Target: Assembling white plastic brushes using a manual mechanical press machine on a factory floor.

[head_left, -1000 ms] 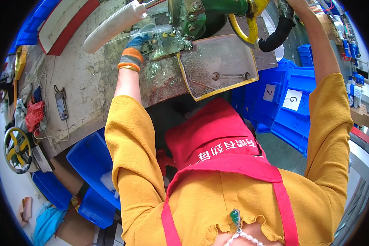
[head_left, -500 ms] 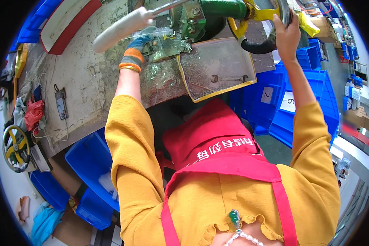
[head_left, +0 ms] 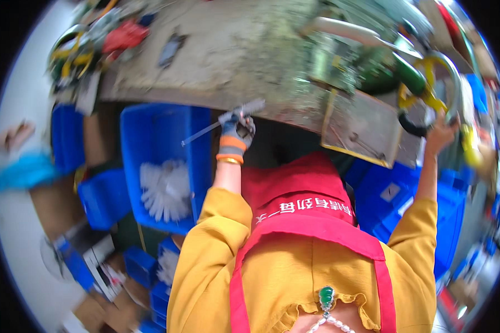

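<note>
My left hand (head_left: 238, 133), in a grey and orange glove, is closed around a small tube brush (head_left: 249, 107) in front of the bench edge. Its pale bristles point up to the right, and its thin wire stem (head_left: 201, 135) sticks out toward a blue bin (head_left: 204, 147). Many white brush-like pieces (head_left: 165, 190) lie in that bin. Bare, my right hand (head_left: 442, 136) grips the rim of a yellow-spoked handwheel (head_left: 432, 83). The wheel joins a green machine (head_left: 339, 66) on the bench, with a white-sleeved lever (head_left: 344, 29) above it.
A yellow-edged tray (head_left: 364, 130) with a wrench sits below the machine. The worn bench (head_left: 222, 61) carries a small dark device (head_left: 172, 50). More blue bins (head_left: 104, 197) stand at the lower left, and others (head_left: 380, 191) stand at the right.
My left hand has left the machine and come down toward the blue bin, carrying the brush. The view has swung left. My right hand stays on the handwheel.
</note>
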Motion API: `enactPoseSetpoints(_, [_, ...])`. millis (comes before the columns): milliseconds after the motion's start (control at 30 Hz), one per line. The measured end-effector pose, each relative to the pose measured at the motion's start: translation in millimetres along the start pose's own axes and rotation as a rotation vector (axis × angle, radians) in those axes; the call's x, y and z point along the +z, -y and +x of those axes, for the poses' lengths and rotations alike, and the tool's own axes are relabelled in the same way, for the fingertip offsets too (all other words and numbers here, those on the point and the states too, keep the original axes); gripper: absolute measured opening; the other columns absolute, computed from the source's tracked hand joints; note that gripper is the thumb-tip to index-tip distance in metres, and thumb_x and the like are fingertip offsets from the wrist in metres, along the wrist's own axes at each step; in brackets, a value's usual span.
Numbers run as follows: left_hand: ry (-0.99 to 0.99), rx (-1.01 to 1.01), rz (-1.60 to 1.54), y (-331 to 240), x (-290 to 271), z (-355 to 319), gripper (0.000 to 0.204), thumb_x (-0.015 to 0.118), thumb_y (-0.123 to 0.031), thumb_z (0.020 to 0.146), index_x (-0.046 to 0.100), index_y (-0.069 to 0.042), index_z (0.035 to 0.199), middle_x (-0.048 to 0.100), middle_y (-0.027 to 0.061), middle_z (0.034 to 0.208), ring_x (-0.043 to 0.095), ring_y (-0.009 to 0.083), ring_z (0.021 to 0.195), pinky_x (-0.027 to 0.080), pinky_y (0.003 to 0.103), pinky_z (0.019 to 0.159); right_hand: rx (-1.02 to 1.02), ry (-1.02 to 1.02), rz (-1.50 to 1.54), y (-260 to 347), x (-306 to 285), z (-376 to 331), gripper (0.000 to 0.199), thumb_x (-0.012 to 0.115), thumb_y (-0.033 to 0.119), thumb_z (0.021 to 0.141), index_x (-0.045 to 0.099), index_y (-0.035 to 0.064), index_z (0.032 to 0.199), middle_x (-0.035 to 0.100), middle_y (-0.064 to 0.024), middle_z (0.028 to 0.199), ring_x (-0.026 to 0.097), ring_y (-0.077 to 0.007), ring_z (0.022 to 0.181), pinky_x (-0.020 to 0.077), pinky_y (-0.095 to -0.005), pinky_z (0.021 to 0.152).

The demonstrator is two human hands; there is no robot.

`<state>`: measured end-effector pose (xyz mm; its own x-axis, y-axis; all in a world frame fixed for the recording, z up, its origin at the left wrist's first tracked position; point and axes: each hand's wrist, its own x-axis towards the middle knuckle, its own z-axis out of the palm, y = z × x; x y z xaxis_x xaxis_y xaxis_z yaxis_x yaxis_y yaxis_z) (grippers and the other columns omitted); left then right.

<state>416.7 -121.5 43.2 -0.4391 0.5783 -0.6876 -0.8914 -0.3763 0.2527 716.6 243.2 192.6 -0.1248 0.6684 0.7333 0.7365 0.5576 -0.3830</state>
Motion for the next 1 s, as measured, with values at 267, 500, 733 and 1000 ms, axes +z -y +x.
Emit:
enactPoseSetpoints(267, [-0.504,0.512,-0.502,-62.0,-186.8,-163.3,0.009,0.057,-0.013,0.071,0.050,-0.008,0.070,0.052,0.0065,0.062,0.050,0.0163,0.054,0.043,0.028,0.047,0.037,0.043,-0.158,-17.5,6.3,8.7,0.048,0.056,0.038,0.071,0.046,-0.0017,0.097,0.054,-0.0208,0.089,0.052,-0.0347,0.082,0.0412,-0.0405,0.069])
enactPoseSetpoints(500, [-0.721,0.283,-0.493,-91.9,-276.4,-193.4,0.015,0.058,-0.016,0.073,0.047,-0.008,0.065,0.049,0.0058,0.055,0.048,0.0154,0.045,0.043,0.028,0.042,0.018,0.184,-0.450,-37.1,2.6,10.2,0.056,0.049,0.047,0.072,0.046,-0.0021,0.099,0.051,-0.0193,0.094,0.051,-0.0327,0.085,0.0406,-0.0412,0.073])
enactPoseSetpoints(733, [-0.415,0.179,-0.384,-74.5,-288.0,-208.6,0.010,0.058,-0.010,0.071,0.050,-0.006,0.067,0.049,0.0053,0.058,0.047,0.0160,0.049,0.041,0.029,0.044,-0.171,0.131,-0.300,23.5,-27.7,-83.5,0.030,0.048,0.031,0.075,0.053,0.0047,0.089,0.056,-0.0131,0.076,0.054,-0.0315,0.071,0.0436,-0.0382,0.065])
enactPoseSetpoints(1000, [-0.342,0.109,-0.224,20.0,-306.7,-281.8,0.017,0.052,-0.013,0.069,0.042,-0.013,0.054,0.037,0.0005,0.041,0.037,0.0138,0.031,0.030,0.024,0.029,-0.355,1.212,0.276,184.3,-36.6,-305.9,0.014,0.047,0.016,0.076,0.055,0.0043,0.076,0.055,-0.0120,0.063,0.055,-0.0212,0.054,0.0422,-0.0316,0.052])
